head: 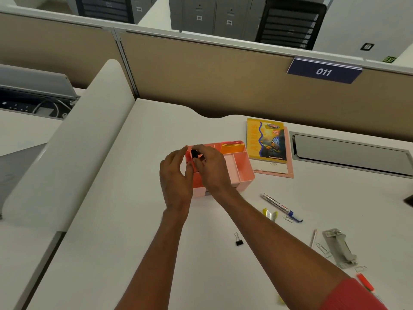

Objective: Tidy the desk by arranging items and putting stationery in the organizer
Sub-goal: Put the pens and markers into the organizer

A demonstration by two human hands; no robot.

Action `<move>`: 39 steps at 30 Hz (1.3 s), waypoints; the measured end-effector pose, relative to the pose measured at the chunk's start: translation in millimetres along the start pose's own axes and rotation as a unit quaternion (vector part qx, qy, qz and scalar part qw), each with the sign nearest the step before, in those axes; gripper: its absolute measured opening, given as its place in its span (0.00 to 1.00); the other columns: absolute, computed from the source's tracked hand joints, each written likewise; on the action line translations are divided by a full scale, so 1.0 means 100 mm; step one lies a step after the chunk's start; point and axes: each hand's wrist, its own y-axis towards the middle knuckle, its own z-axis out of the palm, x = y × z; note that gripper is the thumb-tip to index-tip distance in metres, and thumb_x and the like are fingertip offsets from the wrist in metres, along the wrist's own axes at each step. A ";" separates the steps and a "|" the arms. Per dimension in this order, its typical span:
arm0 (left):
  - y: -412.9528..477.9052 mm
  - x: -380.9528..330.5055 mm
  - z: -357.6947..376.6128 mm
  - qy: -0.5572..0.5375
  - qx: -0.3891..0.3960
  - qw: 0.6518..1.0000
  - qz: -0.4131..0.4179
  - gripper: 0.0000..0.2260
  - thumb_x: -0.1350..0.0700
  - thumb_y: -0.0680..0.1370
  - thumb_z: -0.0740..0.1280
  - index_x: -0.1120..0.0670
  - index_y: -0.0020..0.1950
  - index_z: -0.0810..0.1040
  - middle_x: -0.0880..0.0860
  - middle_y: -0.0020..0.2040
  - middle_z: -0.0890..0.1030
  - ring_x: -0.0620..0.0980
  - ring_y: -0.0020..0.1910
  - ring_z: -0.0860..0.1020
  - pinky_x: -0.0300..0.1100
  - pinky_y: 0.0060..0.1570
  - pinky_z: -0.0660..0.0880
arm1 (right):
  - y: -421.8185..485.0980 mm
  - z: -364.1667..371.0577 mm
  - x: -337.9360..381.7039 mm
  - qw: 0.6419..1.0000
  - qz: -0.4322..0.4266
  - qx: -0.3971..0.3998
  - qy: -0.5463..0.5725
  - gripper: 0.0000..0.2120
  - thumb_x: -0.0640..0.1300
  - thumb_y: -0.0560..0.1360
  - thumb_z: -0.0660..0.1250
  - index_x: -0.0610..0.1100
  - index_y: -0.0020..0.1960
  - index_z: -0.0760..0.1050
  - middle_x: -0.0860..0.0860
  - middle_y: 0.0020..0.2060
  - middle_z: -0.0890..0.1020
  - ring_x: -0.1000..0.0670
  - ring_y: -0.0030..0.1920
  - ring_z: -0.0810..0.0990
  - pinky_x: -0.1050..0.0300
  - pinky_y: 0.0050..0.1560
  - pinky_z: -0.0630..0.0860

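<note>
A pink desk organizer (242,168) with several compartments stands mid-desk; orange and yellow notes sit in its back compartment. My right hand (211,168) hovers over its left side, fingers pinched on a small black object (194,153) that looks like a binder clip. My left hand (175,175) is beside it at the organizer's left wall, fingers apart and curled, holding nothing that I can see. Loose stationery lies to the right: a marker (280,206), a yellow clip (270,214), a black binder clip (238,240), a pencil (313,238), a grey stapler (339,248), several paper clips.
A yellow book (266,139) lies on a pink folder (289,173) right of the organizer. A grey cable hatch (350,151) is set in the desk at right. An orange pen (365,283) lies near my right sleeve. A white divider (73,153) borders the left, a tan partition the back.
</note>
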 end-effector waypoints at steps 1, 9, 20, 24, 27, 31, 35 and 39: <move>-0.03 -0.01 0.00 0.025 -0.010 1.000 0.003 0.19 0.50 0.79 0.69 0.47 0.70 0.75 0.48 0.67 0.77 0.48 0.66 0.73 0.45 0.65 0.73 | -0.02 -0.01 0.01 1.000 0.004 0.002 -0.007 0.17 0.47 0.80 0.65 0.51 0.69 0.75 0.51 0.65 0.80 0.48 0.63 0.78 0.47 0.69 0.74; -0.47 -0.27 0.14 0.071 0.010 0.997 0.041 0.25 0.52 0.77 0.72 0.49 0.73 0.71 0.51 0.73 0.71 0.53 0.71 0.68 0.45 0.68 0.66 | -0.58 -0.42 -0.22 0.998 0.038 -0.048 0.017 0.27 0.48 0.78 0.69 0.53 0.75 0.65 0.52 0.71 0.72 0.48 0.70 0.72 0.47 0.70 0.72; -1.83 -0.79 0.78 0.016 0.230 0.967 0.105 0.24 0.52 0.80 0.68 0.43 0.75 0.68 0.45 0.74 0.67 0.47 0.74 0.63 0.47 0.72 0.64 | -1.87 -1.38 -1.33 0.981 0.140 -0.134 -0.014 0.26 0.51 0.79 0.68 0.56 0.74 0.65 0.57 0.70 0.72 0.56 0.69 0.70 0.55 0.69 0.71; -2.33 -0.94 1.04 0.018 0.317 0.937 0.142 0.23 0.53 0.81 0.66 0.43 0.75 0.67 0.45 0.75 0.66 0.46 0.75 0.62 0.48 0.73 0.63 | -2.38 -1.66 -1.66 0.967 0.188 -0.169 -0.036 0.25 0.49 0.79 0.67 0.57 0.74 0.64 0.58 0.71 0.71 0.57 0.70 0.68 0.54 0.70 0.70; -2.70 -1.07 1.23 0.011 0.380 0.912 0.151 0.23 0.52 0.81 0.65 0.43 0.76 0.67 0.44 0.75 0.66 0.44 0.74 0.62 0.44 0.73 0.63 | -2.78 -1.87 -1.90 0.952 0.237 -0.189 -0.048 0.27 0.49 0.79 0.68 0.56 0.75 0.64 0.57 0.73 0.70 0.55 0.71 0.68 0.56 0.71 0.68; -3.17 -1.23 1.50 0.022 0.456 0.871 0.181 0.20 0.52 0.81 0.64 0.46 0.74 0.69 0.47 0.73 0.69 0.46 0.71 0.66 0.46 0.70 0.68 | -3.25 -2.21 -2.24 0.934 0.264 -0.224 -0.087 0.25 0.46 0.76 0.71 0.50 0.71 0.70 0.53 0.66 0.76 0.50 0.66 0.73 0.50 0.66 0.73; -3.57 -1.40 1.70 0.032 0.516 0.836 0.183 0.18 0.52 0.82 0.62 0.48 0.73 0.70 0.48 0.71 0.71 0.47 0.68 0.71 0.44 0.68 0.71 | -3.51 -2.51 -2.55 0.912 0.313 -0.229 -0.138 0.23 0.47 0.77 0.71 0.50 0.70 0.72 0.52 0.65 0.77 0.49 0.66 0.73 0.52 0.66 0.73; -3.82 -1.55 1.88 0.040 0.545 0.825 0.143 0.15 0.55 0.82 0.63 0.50 0.69 0.73 0.48 0.64 0.76 0.43 0.58 0.74 0.26 0.53 0.70 | -3.61 -2.69 -2.75 0.907 0.327 -0.175 -0.198 0.21 0.47 0.76 0.71 0.49 0.69 0.74 0.51 0.64 0.79 0.47 0.64 0.74 0.52 0.62 0.72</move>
